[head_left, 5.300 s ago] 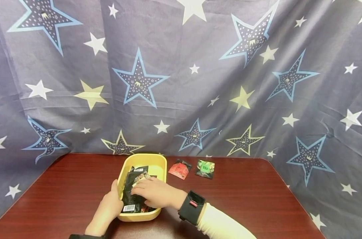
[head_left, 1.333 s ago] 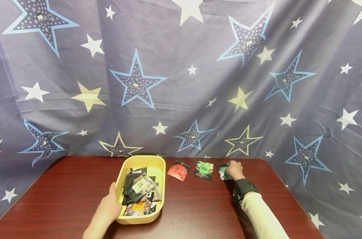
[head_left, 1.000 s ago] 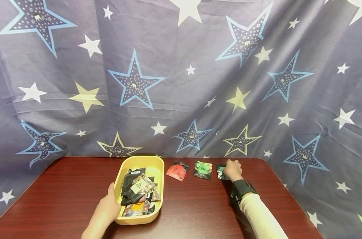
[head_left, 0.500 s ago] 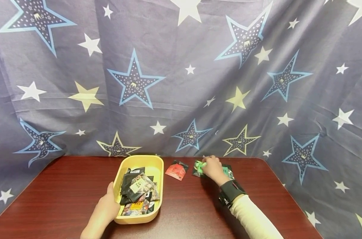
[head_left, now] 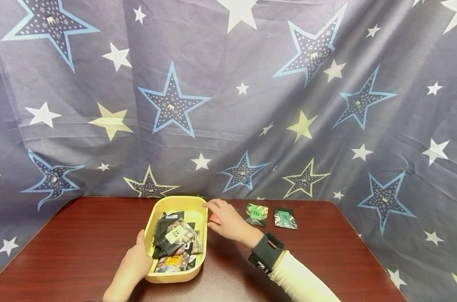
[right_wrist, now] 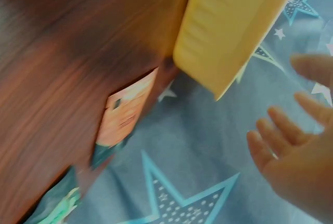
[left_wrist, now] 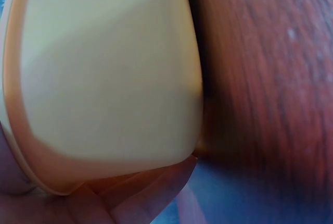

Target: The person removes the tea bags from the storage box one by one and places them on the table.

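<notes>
A yellow tray [head_left: 196,204] on the dark red table [head_left: 81,235] holds several small packets [head_left: 177,237]. My left hand [head_left: 136,262] rests against the tray's left wall [left_wrist: 104,78], fingers straight. My right hand [head_left: 222,218] hovers empty with relaxed fingers [right_wrist: 291,130] just right of the tray's far corner [right_wrist: 234,31], above a red packet [head_left: 214,218] that it mostly hides; the red packet [right_wrist: 125,112] shows in the right wrist view. To the right lie a green packet [head_left: 256,214] and a dark packet with a green label [head_left: 285,218].
A star-patterned blue cloth [head_left: 228,105] hangs right behind the table's far edge. Bare tabletop lies left of the tray and along the front right [head_left: 326,256].
My right hand let go of the dark green-labelled packet at the right end of the row, then moved left past the green packet to the tray's corner. The left hand stayed.
</notes>
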`<state>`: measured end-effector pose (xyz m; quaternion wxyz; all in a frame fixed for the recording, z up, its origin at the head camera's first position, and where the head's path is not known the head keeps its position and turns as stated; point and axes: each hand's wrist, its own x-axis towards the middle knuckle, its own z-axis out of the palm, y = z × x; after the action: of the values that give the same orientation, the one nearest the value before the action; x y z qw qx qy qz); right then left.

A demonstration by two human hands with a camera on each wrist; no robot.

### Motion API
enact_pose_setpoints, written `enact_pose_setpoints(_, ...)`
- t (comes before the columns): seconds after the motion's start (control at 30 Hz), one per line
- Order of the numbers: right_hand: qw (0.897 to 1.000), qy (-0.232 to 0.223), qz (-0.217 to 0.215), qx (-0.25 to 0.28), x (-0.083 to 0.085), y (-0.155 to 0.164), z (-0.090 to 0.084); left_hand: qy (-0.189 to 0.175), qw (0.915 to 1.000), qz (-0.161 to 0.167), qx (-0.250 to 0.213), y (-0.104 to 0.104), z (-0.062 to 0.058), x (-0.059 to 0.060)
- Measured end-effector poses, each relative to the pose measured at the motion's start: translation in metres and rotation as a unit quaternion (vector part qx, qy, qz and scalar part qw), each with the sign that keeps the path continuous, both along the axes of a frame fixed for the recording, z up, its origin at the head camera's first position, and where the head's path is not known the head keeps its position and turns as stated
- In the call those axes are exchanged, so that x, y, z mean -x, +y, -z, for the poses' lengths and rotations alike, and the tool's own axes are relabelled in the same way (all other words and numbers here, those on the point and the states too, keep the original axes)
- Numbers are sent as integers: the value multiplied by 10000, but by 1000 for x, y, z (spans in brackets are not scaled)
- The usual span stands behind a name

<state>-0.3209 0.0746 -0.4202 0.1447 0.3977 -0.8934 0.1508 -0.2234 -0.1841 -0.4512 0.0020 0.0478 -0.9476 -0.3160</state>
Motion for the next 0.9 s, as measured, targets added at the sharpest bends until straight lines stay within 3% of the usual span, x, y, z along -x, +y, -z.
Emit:
enact_pose_setpoints(0.1,9963,457,-447,-580,-3,-14,-1,-46,10000,-19,14,0,-1,0)
enact_pose_setpoints(0.2,9909,638,-683,-972,-8,-28,-1,-39,10000,-15,17,0,0,0)
enact_pose_setpoints(0.47,9812,848,-750,-1563,-20,-62,13,-57,10000,-17,41,-1,-1,0)
enact_pose_setpoints(0.7,9746,490,-386,-2152,-22,-75,21,-46,10000,10,-5,0,-2,1)
enact_pose_setpoints(0.9,9739,175,-267,-2245,-21,-78,25,-19,10000,-1,-19,-2,1,0)
